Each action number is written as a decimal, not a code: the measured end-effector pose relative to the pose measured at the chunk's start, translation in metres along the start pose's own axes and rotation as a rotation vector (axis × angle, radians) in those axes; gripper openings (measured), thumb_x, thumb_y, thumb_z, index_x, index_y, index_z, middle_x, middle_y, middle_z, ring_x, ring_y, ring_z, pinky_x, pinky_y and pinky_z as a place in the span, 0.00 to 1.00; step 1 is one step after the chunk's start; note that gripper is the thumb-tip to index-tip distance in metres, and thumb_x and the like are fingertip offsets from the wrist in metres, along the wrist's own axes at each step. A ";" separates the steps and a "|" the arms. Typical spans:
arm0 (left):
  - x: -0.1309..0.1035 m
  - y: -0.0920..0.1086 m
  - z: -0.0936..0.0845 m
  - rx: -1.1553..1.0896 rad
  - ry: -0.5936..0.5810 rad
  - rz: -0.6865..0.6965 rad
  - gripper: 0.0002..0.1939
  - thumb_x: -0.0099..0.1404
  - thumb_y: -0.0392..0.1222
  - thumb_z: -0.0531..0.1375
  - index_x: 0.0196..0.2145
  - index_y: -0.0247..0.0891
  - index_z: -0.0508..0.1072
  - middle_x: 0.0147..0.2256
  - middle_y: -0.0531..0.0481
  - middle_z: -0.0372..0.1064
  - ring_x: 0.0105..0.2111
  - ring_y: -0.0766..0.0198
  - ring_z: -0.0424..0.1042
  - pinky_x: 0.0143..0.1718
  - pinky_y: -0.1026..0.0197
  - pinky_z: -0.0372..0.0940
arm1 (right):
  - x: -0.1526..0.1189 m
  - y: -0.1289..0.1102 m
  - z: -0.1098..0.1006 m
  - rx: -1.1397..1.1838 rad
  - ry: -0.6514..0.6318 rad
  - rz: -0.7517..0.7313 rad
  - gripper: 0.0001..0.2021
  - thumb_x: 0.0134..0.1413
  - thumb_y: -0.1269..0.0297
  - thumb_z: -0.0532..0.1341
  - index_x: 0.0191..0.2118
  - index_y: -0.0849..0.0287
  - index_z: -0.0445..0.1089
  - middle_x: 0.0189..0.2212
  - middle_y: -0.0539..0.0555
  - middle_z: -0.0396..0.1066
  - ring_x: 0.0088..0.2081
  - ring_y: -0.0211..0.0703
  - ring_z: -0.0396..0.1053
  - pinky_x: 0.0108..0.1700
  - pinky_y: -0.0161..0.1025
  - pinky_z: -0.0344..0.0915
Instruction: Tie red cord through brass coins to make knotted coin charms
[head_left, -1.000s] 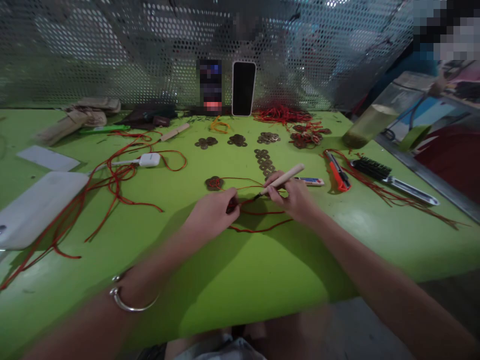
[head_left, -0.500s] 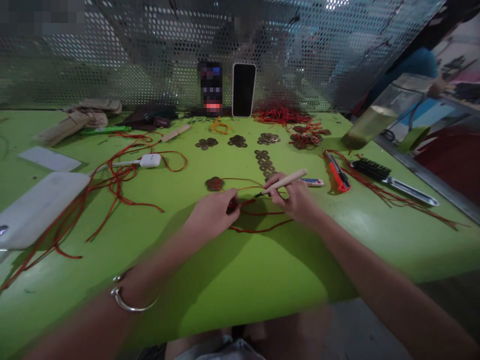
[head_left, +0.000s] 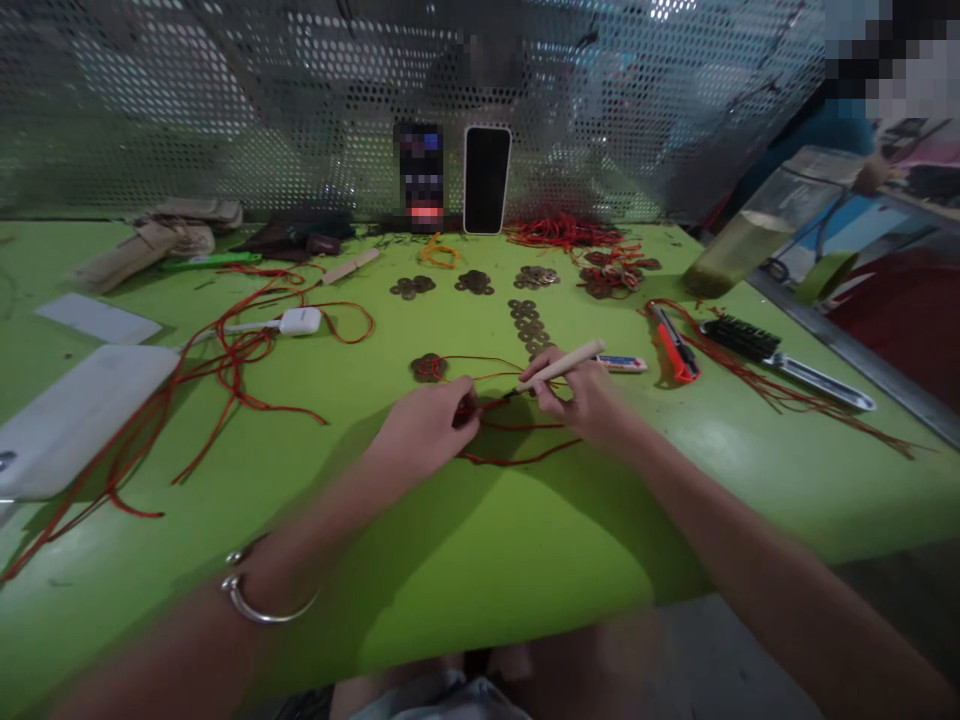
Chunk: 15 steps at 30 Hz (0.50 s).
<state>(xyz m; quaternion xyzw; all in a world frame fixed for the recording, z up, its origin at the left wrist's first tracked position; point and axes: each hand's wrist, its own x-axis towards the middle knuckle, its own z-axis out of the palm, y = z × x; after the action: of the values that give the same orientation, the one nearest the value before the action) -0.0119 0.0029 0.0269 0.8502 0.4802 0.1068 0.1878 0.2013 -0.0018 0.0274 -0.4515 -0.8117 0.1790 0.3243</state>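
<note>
My left hand (head_left: pixel 431 420) is closed near the middle of the table, thumb and fingers pinched on red cord (head_left: pixel 525 462). Strands of it run out to the right, and part is hidden by the fingers. In my right hand (head_left: pixel 581 395) is a slim tool with a pale wooden handle (head_left: pixel 566 364) and a thin dark tip, gripped like a pen. The tip points left and meets the cord just beside my left fingers; its exact shape is too small to tell. Just beyond my left hand lies a cluster of bronze-coloured coins (head_left: pixel 429 368) with red cord looped through it.
More coins (head_left: pixel 529 325) lie beyond my right hand, near a small tube (head_left: pixel 624 364). To the right are a red utility knife (head_left: pixel 675 345), a brush (head_left: pixel 787 365) and a jar of liquid (head_left: pixel 750 235). Tangled red cords (head_left: pixel 240 350) and a white power bank (head_left: pixel 82 420) lie left.
My right hand has shifted slightly left and down, bringing the tool's tip closer to the cord at my left fingers. My left hand stays in place.
</note>
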 end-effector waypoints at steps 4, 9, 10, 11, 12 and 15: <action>0.001 0.000 0.000 0.003 -0.002 0.000 0.05 0.62 0.41 0.52 0.32 0.39 0.65 0.27 0.51 0.70 0.26 0.62 0.67 0.25 0.63 0.55 | 0.000 -0.003 0.000 -0.015 0.037 0.014 0.06 0.51 0.73 0.55 0.31 0.62 0.69 0.31 0.54 0.72 0.28 0.38 0.68 0.31 0.35 0.64; 0.001 0.000 0.000 0.005 0.003 0.002 0.04 0.61 0.40 0.53 0.32 0.38 0.66 0.27 0.51 0.70 0.25 0.63 0.67 0.25 0.63 0.56 | 0.001 -0.002 -0.002 0.034 0.041 0.060 0.07 0.54 0.70 0.55 0.31 0.62 0.70 0.31 0.55 0.73 0.28 0.38 0.69 0.30 0.34 0.66; 0.001 0.000 0.000 0.003 0.002 0.004 0.04 0.61 0.40 0.53 0.32 0.38 0.66 0.27 0.51 0.70 0.25 0.63 0.67 0.24 0.64 0.56 | 0.002 -0.001 -0.002 0.039 0.034 0.082 0.07 0.54 0.70 0.55 0.31 0.62 0.70 0.32 0.56 0.73 0.28 0.39 0.70 0.30 0.35 0.66; 0.001 0.000 0.000 0.002 0.003 0.006 0.04 0.61 0.40 0.53 0.31 0.38 0.66 0.26 0.51 0.70 0.25 0.63 0.67 0.24 0.64 0.56 | 0.002 0.001 -0.001 0.047 0.045 0.111 0.08 0.55 0.68 0.55 0.31 0.62 0.70 0.32 0.56 0.73 0.28 0.39 0.70 0.29 0.35 0.67; 0.001 0.000 0.000 0.000 0.003 0.008 0.04 0.61 0.40 0.53 0.31 0.38 0.66 0.26 0.51 0.70 0.25 0.64 0.67 0.24 0.64 0.56 | 0.003 0.003 -0.001 0.060 0.071 0.150 0.08 0.56 0.67 0.55 0.32 0.62 0.70 0.32 0.57 0.74 0.28 0.40 0.70 0.28 0.35 0.68; 0.001 0.000 0.000 0.000 0.009 0.011 0.05 0.62 0.40 0.53 0.31 0.37 0.66 0.27 0.50 0.70 0.25 0.64 0.68 0.25 0.64 0.57 | 0.003 0.010 0.002 0.131 0.108 0.264 0.11 0.58 0.60 0.55 0.34 0.63 0.69 0.29 0.58 0.74 0.26 0.41 0.71 0.25 0.37 0.68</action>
<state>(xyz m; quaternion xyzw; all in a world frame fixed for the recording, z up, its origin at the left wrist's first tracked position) -0.0114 0.0032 0.0271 0.8523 0.4762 0.1115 0.1852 0.2052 0.0059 0.0209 -0.5413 -0.7131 0.2480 0.3700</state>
